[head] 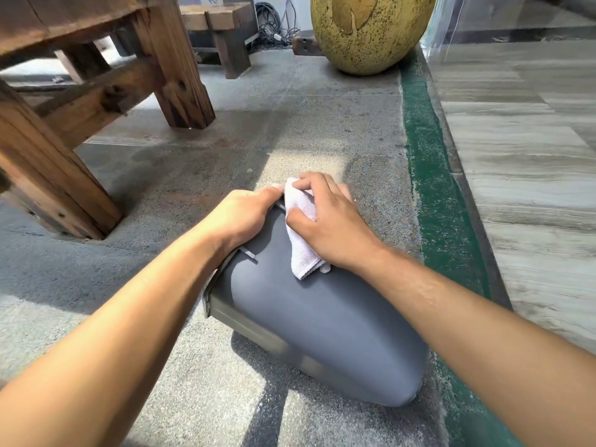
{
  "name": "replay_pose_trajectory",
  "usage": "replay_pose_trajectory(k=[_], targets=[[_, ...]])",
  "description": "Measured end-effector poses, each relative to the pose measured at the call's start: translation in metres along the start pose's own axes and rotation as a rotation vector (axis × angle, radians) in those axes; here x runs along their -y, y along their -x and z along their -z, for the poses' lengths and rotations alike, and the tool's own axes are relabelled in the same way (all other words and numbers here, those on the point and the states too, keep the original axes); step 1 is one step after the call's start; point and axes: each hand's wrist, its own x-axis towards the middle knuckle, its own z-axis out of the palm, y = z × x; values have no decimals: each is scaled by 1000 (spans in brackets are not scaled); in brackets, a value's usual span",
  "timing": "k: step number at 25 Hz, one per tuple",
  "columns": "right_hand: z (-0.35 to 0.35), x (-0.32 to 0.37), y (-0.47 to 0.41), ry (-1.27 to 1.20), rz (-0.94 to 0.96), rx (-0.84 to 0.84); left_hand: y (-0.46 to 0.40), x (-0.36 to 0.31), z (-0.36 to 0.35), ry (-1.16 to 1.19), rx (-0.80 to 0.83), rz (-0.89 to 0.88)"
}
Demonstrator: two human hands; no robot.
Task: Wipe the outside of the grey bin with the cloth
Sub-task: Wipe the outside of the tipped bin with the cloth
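Observation:
The grey bin (319,321) lies on its side on the concrete floor, its rim turned to the left and its base toward the lower right. My left hand (240,216) grips the bin's far rim, fingers curled over the edge. A white folded cloth (303,237) lies on the bin's upper wall near that rim. My right hand (325,221) presses flat on the cloth, fingers spread over it, thumb along its left side.
A heavy wooden bench (96,91) stands to the left, its legs close to the bin. A large yellow speckled pot (367,30) sits at the back. A green painted strip (432,175) and a raised tiled step (522,156) run along the right.

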Motion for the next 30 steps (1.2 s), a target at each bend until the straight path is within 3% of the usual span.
replay_pose_trajectory(k=[14,21,24,27,30], targets=[[32,-82,77,-25,-200,134,-1,21,8,48,25,69],[59,-142,137,-24,-440,276,2,24,12,73,117,55],[59,-162,151,0,-590,208,5,25,15,85,132,62],[63,-160,141,-226,-689,50,10,22,20,155,178,80],[67,-139,126,-510,-720,33,15,15,28,187,264,147]])
